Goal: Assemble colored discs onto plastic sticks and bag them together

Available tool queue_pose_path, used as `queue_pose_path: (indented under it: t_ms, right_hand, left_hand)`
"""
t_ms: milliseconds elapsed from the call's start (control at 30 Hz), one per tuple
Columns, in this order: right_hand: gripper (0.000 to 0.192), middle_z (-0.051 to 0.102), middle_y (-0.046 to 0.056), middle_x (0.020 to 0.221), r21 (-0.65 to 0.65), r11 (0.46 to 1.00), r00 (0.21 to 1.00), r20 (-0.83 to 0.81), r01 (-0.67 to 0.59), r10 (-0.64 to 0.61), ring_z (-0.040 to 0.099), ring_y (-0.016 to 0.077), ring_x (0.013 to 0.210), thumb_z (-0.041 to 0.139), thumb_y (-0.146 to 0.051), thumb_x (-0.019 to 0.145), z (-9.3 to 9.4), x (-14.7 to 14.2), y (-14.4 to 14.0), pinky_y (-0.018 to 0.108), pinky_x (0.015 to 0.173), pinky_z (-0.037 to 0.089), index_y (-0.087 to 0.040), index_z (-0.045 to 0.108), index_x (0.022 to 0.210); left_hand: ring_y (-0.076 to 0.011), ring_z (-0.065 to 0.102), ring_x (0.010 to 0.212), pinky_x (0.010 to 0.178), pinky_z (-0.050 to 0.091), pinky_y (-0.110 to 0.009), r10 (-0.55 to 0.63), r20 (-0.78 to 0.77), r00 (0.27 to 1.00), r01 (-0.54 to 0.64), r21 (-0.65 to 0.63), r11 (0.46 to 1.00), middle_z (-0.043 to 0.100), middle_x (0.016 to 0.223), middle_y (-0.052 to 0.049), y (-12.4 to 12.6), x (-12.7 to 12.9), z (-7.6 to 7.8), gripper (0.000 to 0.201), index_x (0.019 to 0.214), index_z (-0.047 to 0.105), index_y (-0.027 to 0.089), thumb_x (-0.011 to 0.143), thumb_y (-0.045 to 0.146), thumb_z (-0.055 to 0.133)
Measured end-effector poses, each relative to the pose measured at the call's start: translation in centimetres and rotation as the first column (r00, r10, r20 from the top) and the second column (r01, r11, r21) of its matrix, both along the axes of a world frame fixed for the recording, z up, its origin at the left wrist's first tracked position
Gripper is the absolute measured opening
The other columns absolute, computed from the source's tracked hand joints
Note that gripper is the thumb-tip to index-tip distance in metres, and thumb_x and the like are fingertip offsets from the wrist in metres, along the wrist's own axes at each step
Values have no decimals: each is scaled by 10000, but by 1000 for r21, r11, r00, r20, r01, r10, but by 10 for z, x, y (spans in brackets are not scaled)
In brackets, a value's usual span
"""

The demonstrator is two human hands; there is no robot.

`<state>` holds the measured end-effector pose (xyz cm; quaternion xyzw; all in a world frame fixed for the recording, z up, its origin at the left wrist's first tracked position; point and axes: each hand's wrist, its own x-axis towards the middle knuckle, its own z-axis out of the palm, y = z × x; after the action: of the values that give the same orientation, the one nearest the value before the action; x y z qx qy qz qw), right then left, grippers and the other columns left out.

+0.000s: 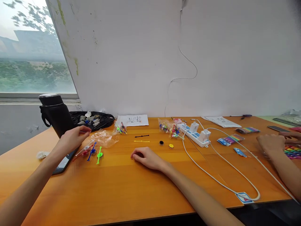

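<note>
My left hand [74, 138] hovers at the left, fingers stretched and apart, with nothing seen in it. Just below it is a red arrow spinner [84, 152], slightly blurred. Beside that lie a blue arrow spinner [93, 151] and a green arrow spinner [99, 155]. My right hand [148, 158] rests on the table, loosely curved, a gap between thumb and forefinger; nothing shows in it. Beyond it are a black arrow [142, 136], a yellow arrow [141, 141], a black round base [161, 143] and a yellow round base [171, 146].
A black bottle [56, 114] and a phone [62, 164] stand near my left arm. Clear bags [103, 138] and a black bag [101, 119] lie behind. White cables run from a power strip [195, 135]. At the right, another person's hands [270, 144] handle colourful packs.
</note>
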<state>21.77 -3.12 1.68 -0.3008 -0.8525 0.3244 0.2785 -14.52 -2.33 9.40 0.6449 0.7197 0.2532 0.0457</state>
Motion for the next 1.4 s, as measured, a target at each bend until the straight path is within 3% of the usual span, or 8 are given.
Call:
queue_pose_path:
  t_ms: [200, 400, 533, 767, 867, 1000, 1233, 1400]
  right_hand:
    - [384, 705, 43, 822, 280, 926, 943, 142, 254, -302, 614, 163, 782, 406, -329, 1025, 16, 17, 11, 257, 729, 403, -175, 675, 799]
    - [233, 704, 130, 1026, 572, 551, 506, 255, 608, -824, 626, 257, 976, 436, -250, 976, 47, 76, 30, 343, 868, 393, -158, 647, 1013]
    - [305, 664, 208, 1150, 466, 548, 315, 488, 695, -814, 631, 332, 1044, 532, -293, 912, 44, 99, 29, 379, 832, 427, -109, 603, 1146]
    - [178, 682, 163, 1023, 316, 680, 449, 559, 662, -697, 653, 281, 940, 604, -177, 815, 40, 106, 33, 333, 763, 453, -131, 624, 986]
    - [163, 644, 125, 1085, 391, 732, 710, 231, 558, -665, 627, 225, 956, 542, -169, 882, 45, 83, 31, 321, 830, 468, -159, 586, 1039]
    - [155, 608, 63, 1083, 395, 883, 967, -72, 252, -244, 603, 174, 957, 564, -215, 926, 34, 31, 16, 288, 864, 489, -211, 562, 1081]
    - [232, 554, 66, 1183, 368, 918, 987, -115, 147, -112, 583, 186, 1084, 555, -118, 900, 11, 0, 2, 320, 940, 492, -238, 584, 1095]
    - [390, 518, 73, 1283, 444, 855, 963, -94, 268, -253, 506, 215, 1248, 499, -93, 903, 12, 9, 12, 386, 1082, 415, -270, 551, 1246]
  left_hand:
    - [-176, 560, 688, 624, 367, -237, -257, 218, 942, 224, 167, 960, 634, 704, 3, -2, 102, 6, 349, 731, 540, 200, 897, 488, 432]
    - [-142, 375, 603, 570, 271, -253, -480, 439, 760, 423, 227, 877, 392, 620, 32, 14, 165, -57, 407, 653, 372, 209, 911, 523, 388]
    - [-141, 383, 618, 579, 304, -245, -487, 634, 600, 516, 158, 842, 424, 657, 30, 17, 171, -89, 349, 700, 430, 202, 906, 483, 414]
    - [-118, 414, 576, 575, 357, -236, -494, 733, 467, 484, 255, 837, 466, 642, 38, 12, 173, -85, 214, 784, 526, 185, 893, 359, 469]
    - [-130, 555, 689, 639, 462, -248, -457, 835, 307, 524, 252, 813, 590, 845, -3, 6, 176, -79, 140, 932, 550, 196, 837, 297, 568]
    - [-218, 637, 1063, 897, 513, -343, -410, 904, 122, 705, 211, 677, 624, 1220, -99, -1, 177, -73, 366, 1161, 560, 215, 807, 242, 649]
    - [-259, 643, 1141, 1005, 461, -353, -449, 883, 133, 742, 212, 636, 699, 1198, -134, 3, 175, -77, 376, 1116, 646, 168, 783, 298, 760]
    - [-237, 713, 985, 982, 506, -420, -354, 934, 50, 541, 272, 796, 705, 1192, -159, 8, 176, -84, 434, 1168, 597, 156, 818, 370, 738]
